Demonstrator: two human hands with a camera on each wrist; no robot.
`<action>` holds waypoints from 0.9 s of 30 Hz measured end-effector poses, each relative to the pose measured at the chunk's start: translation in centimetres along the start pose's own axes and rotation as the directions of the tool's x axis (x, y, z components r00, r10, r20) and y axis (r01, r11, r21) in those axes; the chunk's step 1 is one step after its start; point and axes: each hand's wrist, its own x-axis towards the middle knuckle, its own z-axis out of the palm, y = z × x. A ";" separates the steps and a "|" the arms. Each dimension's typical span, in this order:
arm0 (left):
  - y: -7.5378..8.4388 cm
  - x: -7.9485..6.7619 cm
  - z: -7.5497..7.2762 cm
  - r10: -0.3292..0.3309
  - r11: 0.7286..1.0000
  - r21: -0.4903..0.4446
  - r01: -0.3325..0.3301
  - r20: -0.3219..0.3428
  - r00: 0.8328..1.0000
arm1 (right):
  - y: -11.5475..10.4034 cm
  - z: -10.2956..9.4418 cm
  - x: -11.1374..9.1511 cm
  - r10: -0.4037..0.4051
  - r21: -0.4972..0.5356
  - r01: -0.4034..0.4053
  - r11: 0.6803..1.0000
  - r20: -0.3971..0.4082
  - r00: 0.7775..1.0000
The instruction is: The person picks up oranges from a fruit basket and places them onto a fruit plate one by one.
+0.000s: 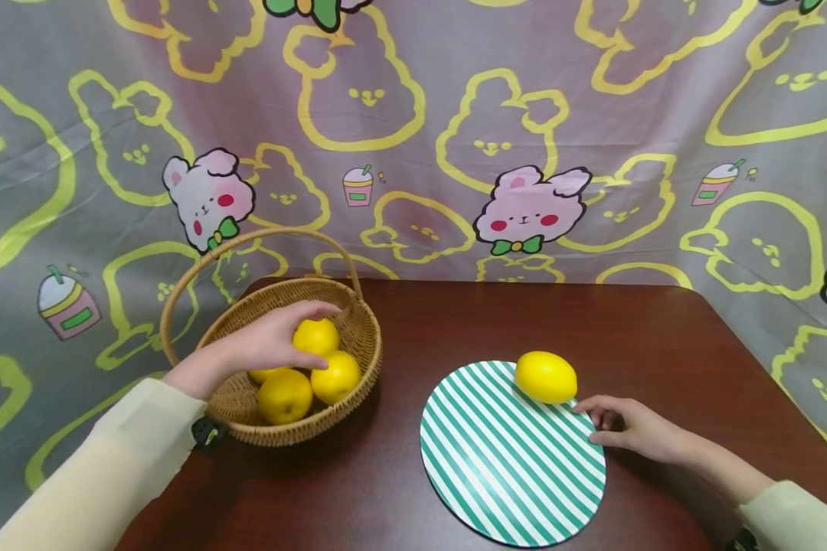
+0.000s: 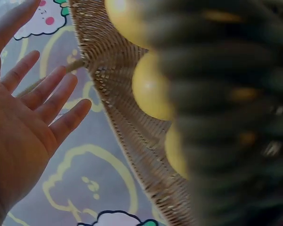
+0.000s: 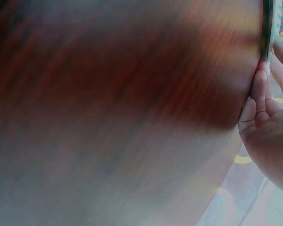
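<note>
My left hand (image 1: 276, 335) reaches over the wicker basket (image 1: 374, 337), thumb and fingers spread above the yellow fruits in it. In the left wrist view, the left hand (image 2: 28, 127) shows a bare palm and extended fingers beside the basket's rim. Several round yellow fruits (image 1: 285, 396) lie together in the basket, one partly hidden behind the hand. On a round green-and-white striped board (image 1: 510, 459), a yellow lemon (image 1: 546, 377) lies at the far right edge. My right hand (image 1: 637, 428) rests at the board's right rim, fingertips right at the edge and close to the lemon.
The basket's tall arched handle (image 1: 276, 232) rises at its back left. Both stand on a dark reddish-brown wooden table (image 1: 455, 321). Behind and beside the table hangs a grey curtain (image 1: 413, 176) printed with yellow outlines and rabbit faces.
</note>
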 end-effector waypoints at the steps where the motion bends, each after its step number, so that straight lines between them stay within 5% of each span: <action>1: -0.2 0.0 0.1 -0.006 1.000 0.002 0.006 0.001 1.000 | 0.0 0.0 0.0 0.006 -0.001 -0.006 1.000 -0.001 1.000; 17: -3.3 0.0 3.1 -0.010 0.999 -0.041 0.014 0.076 0.997 | 0.2 0.1 0.0 -0.024 0.018 0.024 1.000 -0.012 1.000; 27: -3.2 0.2 4.3 -0.030 0.998 -0.050 0.036 0.111 0.993 | 0.1 0.1 0.0 -0.012 0.009 0.012 1.000 -0.018 1.000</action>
